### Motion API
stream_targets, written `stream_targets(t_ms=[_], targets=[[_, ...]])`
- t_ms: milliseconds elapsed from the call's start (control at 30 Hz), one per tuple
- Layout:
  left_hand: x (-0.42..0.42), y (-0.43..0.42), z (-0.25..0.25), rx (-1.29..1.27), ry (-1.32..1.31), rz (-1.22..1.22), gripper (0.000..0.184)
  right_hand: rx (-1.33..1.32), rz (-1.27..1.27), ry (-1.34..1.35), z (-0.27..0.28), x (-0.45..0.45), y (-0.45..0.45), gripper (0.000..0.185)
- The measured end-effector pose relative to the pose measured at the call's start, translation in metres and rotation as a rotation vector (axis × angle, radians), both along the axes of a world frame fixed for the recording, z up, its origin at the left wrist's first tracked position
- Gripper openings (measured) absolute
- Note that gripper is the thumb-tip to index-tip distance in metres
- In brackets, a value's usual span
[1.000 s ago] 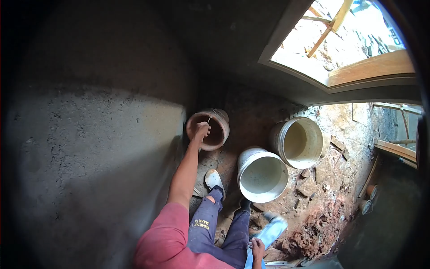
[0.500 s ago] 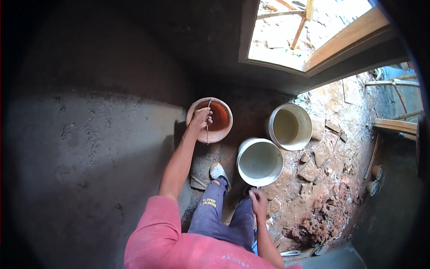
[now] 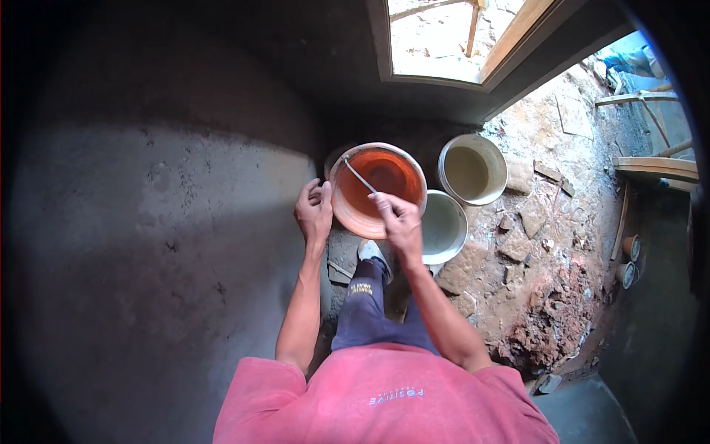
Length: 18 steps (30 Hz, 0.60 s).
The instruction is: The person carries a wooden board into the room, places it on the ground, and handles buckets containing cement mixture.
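Note:
An orange-lined bucket with a pale, caked rim is in front of me, looking hollow. My right hand is closed on its thin wire handle, which slants across the opening. My left hand is just beside the bucket's left rim, fingers loosely bent and apart, holding nothing visible; whether it touches the rim I cannot tell. Partly hidden behind the bucket's left side is a dim rounded edge. To the right, a whitish bucket with cloudy liquid is partly covered by the orange one.
Another white bucket with murky liquid stands farther right. Broken stones and a reddish soil heap lie on the ground. A grey wall runs along my left. Ahead is a window frame; small pails sit far right.
My right hand has come up from near the whitish bucket to the wire handle. My left hand has let go of it and moved left. The orange bucket appears higher and farther right.

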<state>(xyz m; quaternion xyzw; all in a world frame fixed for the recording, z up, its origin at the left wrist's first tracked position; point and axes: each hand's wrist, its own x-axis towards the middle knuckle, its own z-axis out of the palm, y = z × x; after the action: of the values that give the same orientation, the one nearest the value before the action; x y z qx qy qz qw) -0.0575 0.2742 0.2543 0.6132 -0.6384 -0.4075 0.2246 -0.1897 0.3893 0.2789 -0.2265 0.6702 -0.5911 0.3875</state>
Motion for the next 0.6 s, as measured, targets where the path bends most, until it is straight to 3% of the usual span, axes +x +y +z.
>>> stream_targets(t_ms=[33, 67, 133, 200, 333, 600], targets=[[0.016, 0.014, -0.02, -0.211, -0.191, 0.046, 0.034, -0.009, 0.02, -0.019, 0.012, -0.012, 0.009, 0.029], [0.028, 0.031, -0.032, -0.206, -0.192, 0.051, 0.034, 0.002, 0.052, -0.132, 0.018, -0.024, 0.021, 0.029], [0.046, 0.065, -0.041, 0.387, 0.151, -0.044, 0.034, -0.056, 0.026, -0.458, 0.01, -0.045, 0.045, 0.028], [0.038, 0.1, -0.016, 0.69, 0.286, 0.061, 0.033, -0.132, -0.047, -0.701, 0.02, -0.06, 0.058, 0.027], [0.018, 0.134, -0.014, 0.674, 0.491, -0.058, 0.026, -0.074, -0.096, -0.822, 0.025, -0.081, 0.087, 0.027], [-0.005, 0.172, 0.01, 0.62, 0.434, -0.125, 0.023, -0.087, -0.177, -0.948, 0.011, -0.107, 0.151, 0.034]])
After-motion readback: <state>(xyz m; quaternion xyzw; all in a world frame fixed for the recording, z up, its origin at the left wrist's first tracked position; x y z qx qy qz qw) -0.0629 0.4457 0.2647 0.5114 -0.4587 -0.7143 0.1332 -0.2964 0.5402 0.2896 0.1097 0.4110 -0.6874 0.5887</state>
